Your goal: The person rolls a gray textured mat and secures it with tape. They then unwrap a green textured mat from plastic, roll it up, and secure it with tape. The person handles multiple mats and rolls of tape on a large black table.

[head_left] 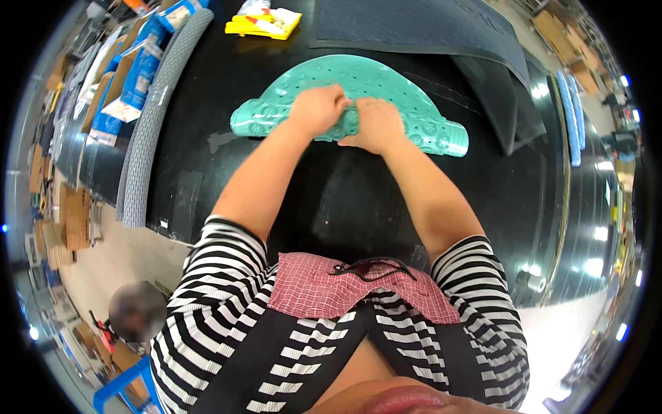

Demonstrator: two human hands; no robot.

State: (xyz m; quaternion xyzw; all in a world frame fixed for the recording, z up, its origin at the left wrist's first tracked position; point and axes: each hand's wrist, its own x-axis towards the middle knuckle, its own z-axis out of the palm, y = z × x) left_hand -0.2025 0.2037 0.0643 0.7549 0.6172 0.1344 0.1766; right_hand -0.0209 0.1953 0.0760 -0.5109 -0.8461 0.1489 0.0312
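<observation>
A translucent green bath mat [345, 70] with bumps and small holes lies on the black table [317, 196]. Its near edge is rolled into a thick tube, while the far part spreads flat in a rounded arc. My left hand [319, 110] is closed on the roll just left of its middle, fingers curled in. Close beside it, my right hand [376, 125] wraps over the roll, with the thumb at the near side. The fingertips of both hands almost meet; what lies under them is hidden.
Dark floor mats [414, 27] cover the table's far side, one folded over at the right. A yellow tray [289, 31] holds small items. Along the left run a grey textured roll [165, 83] and blue cartons [141, 76]. Blue rolls [574, 121] stand at the right.
</observation>
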